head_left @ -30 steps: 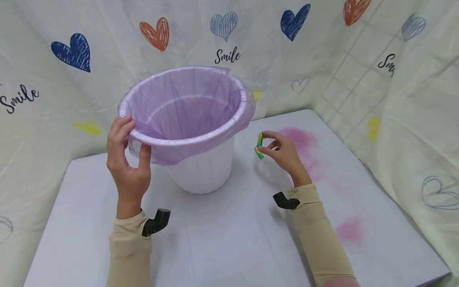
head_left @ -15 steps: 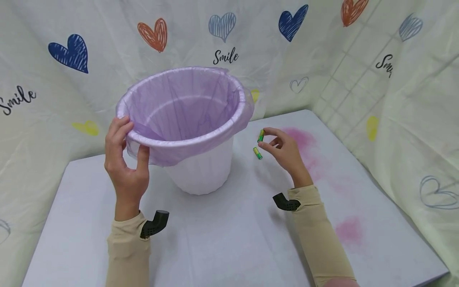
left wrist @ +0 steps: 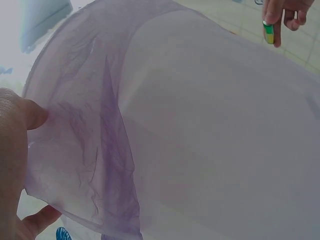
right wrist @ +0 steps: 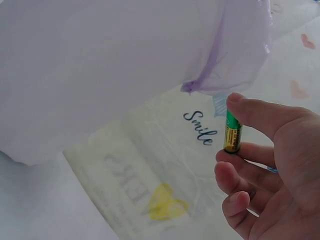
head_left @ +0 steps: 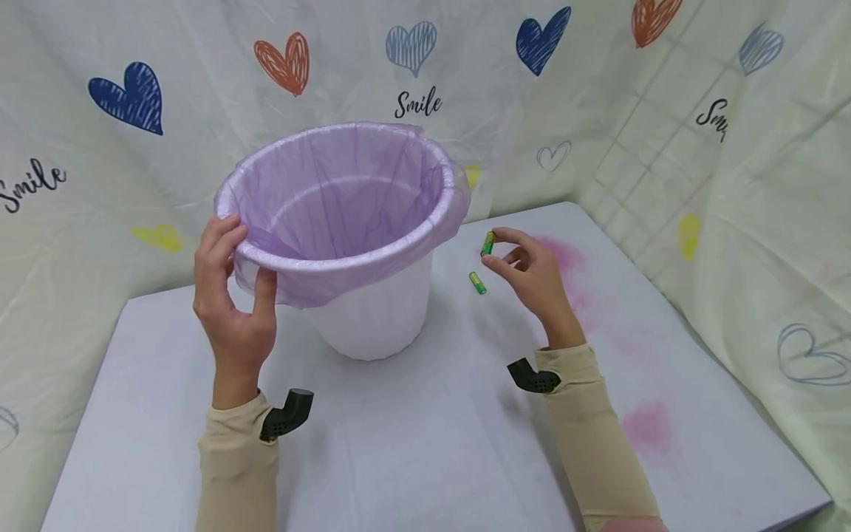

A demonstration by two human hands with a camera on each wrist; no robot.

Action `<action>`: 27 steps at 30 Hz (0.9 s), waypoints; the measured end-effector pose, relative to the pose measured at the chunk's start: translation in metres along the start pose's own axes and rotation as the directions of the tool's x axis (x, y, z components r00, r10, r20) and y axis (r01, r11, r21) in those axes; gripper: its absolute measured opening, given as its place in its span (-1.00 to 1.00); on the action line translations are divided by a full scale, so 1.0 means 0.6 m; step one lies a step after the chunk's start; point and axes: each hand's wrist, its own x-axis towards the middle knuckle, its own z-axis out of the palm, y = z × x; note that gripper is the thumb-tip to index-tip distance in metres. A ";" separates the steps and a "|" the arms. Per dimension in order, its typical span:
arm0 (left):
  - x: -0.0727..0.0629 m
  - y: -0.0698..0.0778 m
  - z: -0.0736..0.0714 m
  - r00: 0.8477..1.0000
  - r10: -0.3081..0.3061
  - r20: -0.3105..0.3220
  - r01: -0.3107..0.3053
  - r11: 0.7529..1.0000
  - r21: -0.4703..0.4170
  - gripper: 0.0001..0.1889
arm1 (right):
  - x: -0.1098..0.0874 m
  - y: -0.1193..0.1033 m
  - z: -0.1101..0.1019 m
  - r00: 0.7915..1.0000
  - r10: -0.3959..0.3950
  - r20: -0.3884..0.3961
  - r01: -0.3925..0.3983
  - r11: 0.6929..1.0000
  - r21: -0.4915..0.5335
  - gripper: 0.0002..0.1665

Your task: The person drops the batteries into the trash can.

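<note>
A white bin (head_left: 375,318) stands on the table, lined with a thin purple bag (head_left: 339,199) folded over its rim. My left hand (head_left: 236,318) grips that rim at the near left, thumb outside and fingertips over the edge. To the right of the bin, my right hand (head_left: 528,277) pinches a green and yellow battery (head_left: 488,243) end to end between thumb and finger, above the table. The right wrist view shows this battery (right wrist: 232,131) closely, with the other fingers curled below. A second such battery (head_left: 477,282) lies on the table between the bin and my right hand.
The white tabletop (head_left: 399,443) has pink smudges on its right side. Behind it hangs a pale curtain (head_left: 492,111) printed with hearts and "Smile". A black camera mount sits on each wrist.
My right hand has lifted the pinched battery slightly up and to the right, away from the one on the table. My left hand keeps its hold on the bin's rim.
</note>
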 end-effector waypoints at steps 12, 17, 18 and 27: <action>0.003 0.011 0.005 1.000 0.007 -0.008 -0.007 0.999 -0.038 -0.55 | -0.011 -0.027 -0.009 0.996 -0.063 -0.064 0.066 0.997 0.047 -0.49; 0.002 0.007 0.006 1.000 0.005 0.000 -0.005 0.999 -0.032 -0.55 | -0.010 -0.038 -0.012 0.989 -0.121 -0.089 0.126 0.991 0.049 -0.50; 0.001 0.007 0.005 1.000 0.004 0.000 -0.004 1.000 -0.029 -0.55 | -0.010 -0.041 -0.012 0.987 -0.129 -0.093 0.134 0.990 0.050 -0.50; 0.003 0.013 0.000 1.000 -0.007 -0.012 0.006 1.000 -0.016 -0.57 | -0.002 -0.073 -0.012 0.979 -0.161 -0.121 0.172 0.982 0.080 -0.49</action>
